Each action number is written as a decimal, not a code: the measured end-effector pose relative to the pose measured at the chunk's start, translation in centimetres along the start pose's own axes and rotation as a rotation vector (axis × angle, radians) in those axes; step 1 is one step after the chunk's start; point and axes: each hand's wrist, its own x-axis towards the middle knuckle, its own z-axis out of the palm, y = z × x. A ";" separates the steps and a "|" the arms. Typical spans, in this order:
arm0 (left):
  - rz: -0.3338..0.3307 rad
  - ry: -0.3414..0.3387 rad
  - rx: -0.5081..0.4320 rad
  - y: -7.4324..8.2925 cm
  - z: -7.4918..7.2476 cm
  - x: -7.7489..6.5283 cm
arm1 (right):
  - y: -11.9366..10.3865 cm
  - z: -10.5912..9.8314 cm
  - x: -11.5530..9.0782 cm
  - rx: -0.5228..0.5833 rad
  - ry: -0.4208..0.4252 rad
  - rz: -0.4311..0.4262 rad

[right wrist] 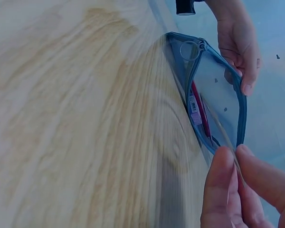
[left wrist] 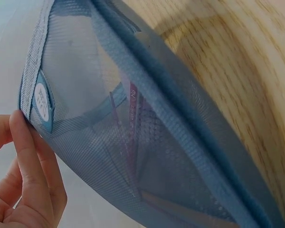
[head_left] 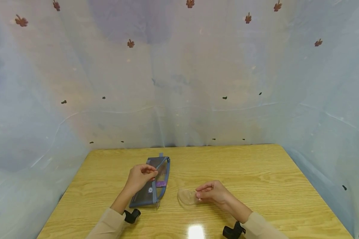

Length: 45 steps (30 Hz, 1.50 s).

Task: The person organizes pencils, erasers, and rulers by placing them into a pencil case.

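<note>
My left hand [head_left: 140, 179] pinches the upper edge of a blue-grey mesh zip pouch [head_left: 142, 196], holding its mouth apart. The pouch lies on the table, left of centre. Through its opening, the right wrist view shows a magenta pen-like stick [right wrist: 202, 111] and a purple item with a label [right wrist: 194, 108]. Between thumb and fingers, my right hand [head_left: 214, 194] holds a thin, clear, rounded plastic piece [head_left: 185, 197], just right of the pouch. Seen nearly edge-on in the right wrist view, that piece points toward the pouch's mouth; whether it touches the pouch I cannot tell.
Under everything is a wood-grain table [head_left: 242, 169]. A pale curtain [head_left: 179, 83] with leaf shapes hangs behind it and at both sides. Black wrist mounts [head_left: 132, 215] sit on both forearms. A clear ring [right wrist: 189, 50] hangs at the pouch's zip end.
</note>
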 end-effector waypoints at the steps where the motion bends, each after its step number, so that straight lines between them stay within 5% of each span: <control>1: -0.002 0.002 0.000 0.0 0.0 0.0 | 0.0 0.0 0.1 0.006 0.001 -0.001; 45: 0.000 0.003 -0.004 -0.1 -0.1 0.1 | -0.3 2.6 3.9 0.086 0.054 0.004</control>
